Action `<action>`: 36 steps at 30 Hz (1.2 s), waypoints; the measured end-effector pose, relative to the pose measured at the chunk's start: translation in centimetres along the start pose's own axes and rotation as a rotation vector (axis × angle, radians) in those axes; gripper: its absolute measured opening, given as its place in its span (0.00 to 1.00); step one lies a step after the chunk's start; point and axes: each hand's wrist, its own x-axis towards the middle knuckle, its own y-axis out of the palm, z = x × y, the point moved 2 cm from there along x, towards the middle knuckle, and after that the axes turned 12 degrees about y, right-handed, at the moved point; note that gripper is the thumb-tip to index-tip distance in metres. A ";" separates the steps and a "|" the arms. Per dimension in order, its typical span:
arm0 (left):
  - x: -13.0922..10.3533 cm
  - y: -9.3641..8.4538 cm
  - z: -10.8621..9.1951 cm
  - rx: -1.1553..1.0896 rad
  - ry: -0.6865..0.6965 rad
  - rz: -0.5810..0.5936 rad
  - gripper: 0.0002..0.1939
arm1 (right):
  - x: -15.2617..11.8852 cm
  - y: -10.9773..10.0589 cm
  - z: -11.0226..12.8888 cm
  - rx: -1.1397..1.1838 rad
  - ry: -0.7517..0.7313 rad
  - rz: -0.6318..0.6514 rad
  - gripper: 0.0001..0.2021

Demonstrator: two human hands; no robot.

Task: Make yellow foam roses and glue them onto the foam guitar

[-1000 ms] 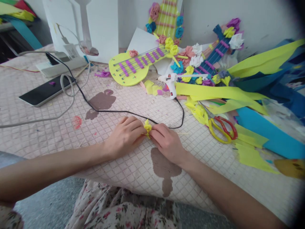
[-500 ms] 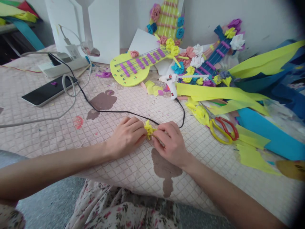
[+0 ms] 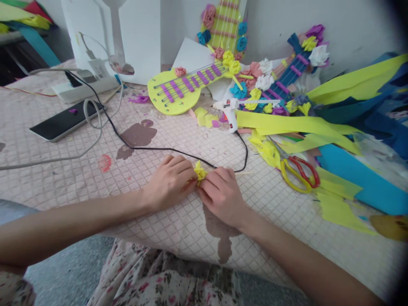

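A small yellow crepe-paper flower (image 3: 199, 171) is between my two hands, just above the quilted table cover (image 3: 178, 221). My left hand (image 3: 172, 178) pinches it from the left, with the fingertips pressed together. Closed at the flower's right side, my right hand (image 3: 223, 195) has its fingers curled around a thin pale stick (image 3: 245, 173), whose end pokes out to the right. The inner end of the stick is hidden by the fingers and petals. Behind my hands runs a black cord (image 3: 165, 149) from the white glue gun (image 3: 230, 114).
Scissors (image 3: 299, 173) with red and yellow handles lie to the right among yellow paper strips (image 3: 296, 123) and a blue sheet (image 3: 353, 178). At the back is a yellow paper guitar (image 3: 175, 106). A phone (image 3: 66, 121) and a power strip (image 3: 86, 88) are at left.
My right hand has shifted slightly left, closer to the flower, and its fingers have curled in more. The stick shows more clearly to its right. My left hand stays nearly in place.
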 end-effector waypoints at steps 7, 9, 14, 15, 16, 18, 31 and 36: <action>0.0 0.0 0.1 -0.014 0.015 -0.002 0.04 | -0.2 -0.3 -0.3 0.067 -0.025 0.012 0.08; 0.0 -0.1 0.0 -0.027 0.024 -0.002 0.05 | -0.2 -0.9 -0.9 0.127 0.018 -0.040 0.05; 0.1 -0.2 -0.2 -0.045 0.039 0.003 0.07 | -0.2 -1.5 -1.8 0.161 0.076 -0.069 0.04; 0.1 -0.2 -0.2 -0.048 0.037 0.005 0.08 | -0.2 -1.4 -1.8 0.164 0.065 -0.058 0.04; 0.1 -0.2 -0.2 -0.052 0.034 0.006 0.07 | -0.2 -1.3 -1.7 0.167 0.049 -0.050 0.03; 0.1 -0.2 -0.2 -0.063 0.028 0.010 0.07 | -0.2 -1.1 -1.4 0.167 0.014 -0.044 0.04; 0.1 -0.1 -0.3 -0.040 0.046 0.001 0.06 | -0.2 -0.3 -1.4 0.148 0.012 -0.002 0.07; -0.2 0.1 -0.2 -0.026 0.084 -0.009 0.02 | 0.0 -0.3 -1.3 0.119 0.010 0.008 0.08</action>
